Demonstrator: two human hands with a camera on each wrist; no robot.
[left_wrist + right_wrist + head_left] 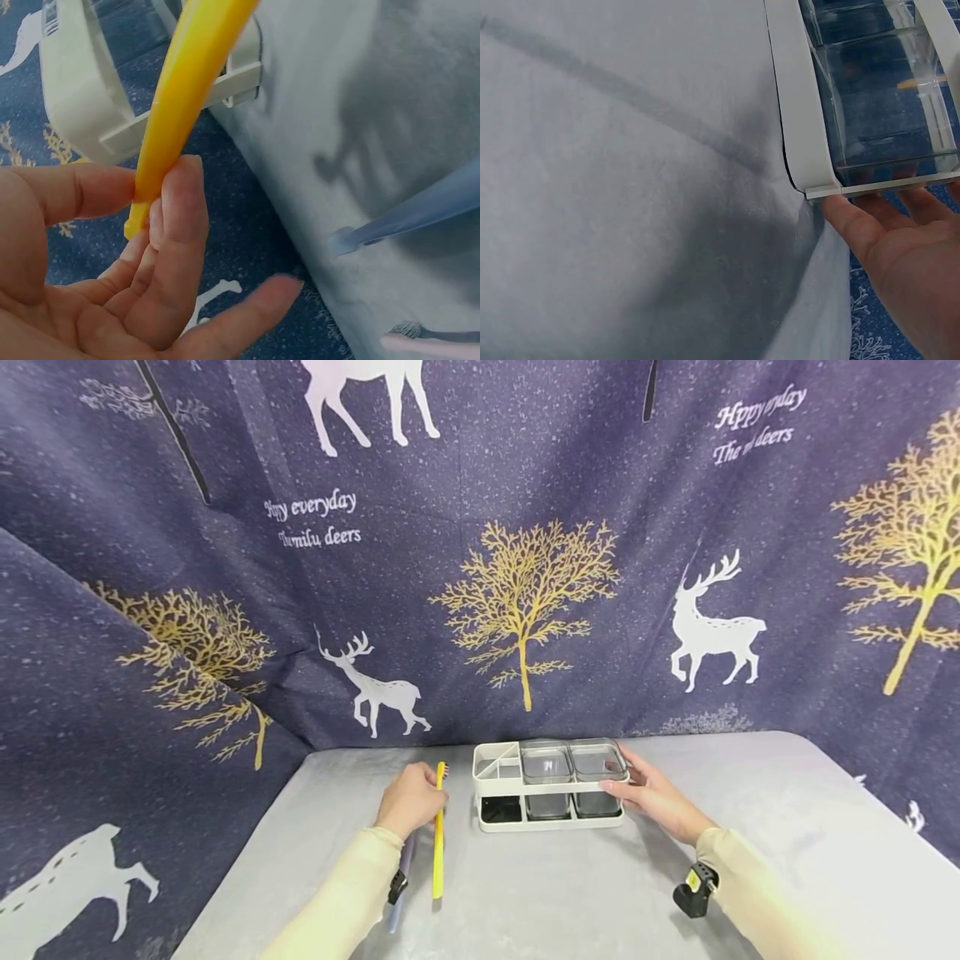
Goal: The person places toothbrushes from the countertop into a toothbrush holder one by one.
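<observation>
My left hand (408,797) pinches a yellow toothbrush (438,852) between thumb and fingers. In the head view its bristled end points toward the backdrop and its handle toward me. A white two-level toothbrush holder (497,787) stands to the right, bearing clear cups (547,766) in its right part and small divided slots at its left. My right hand (663,802) grips the holder's right end, thumb at the front corner. The right wrist view shows those fingers (851,221) against the end, partly hidden behind it. Beneath the left forearm lies a blue toothbrush (427,206).
A pale pink toothbrush (431,343) lies beside the blue one in the left wrist view. The grey tabletop (555,893) ends at a dark blue curtain (480,468) printed with deer and trees, close behind the holder.
</observation>
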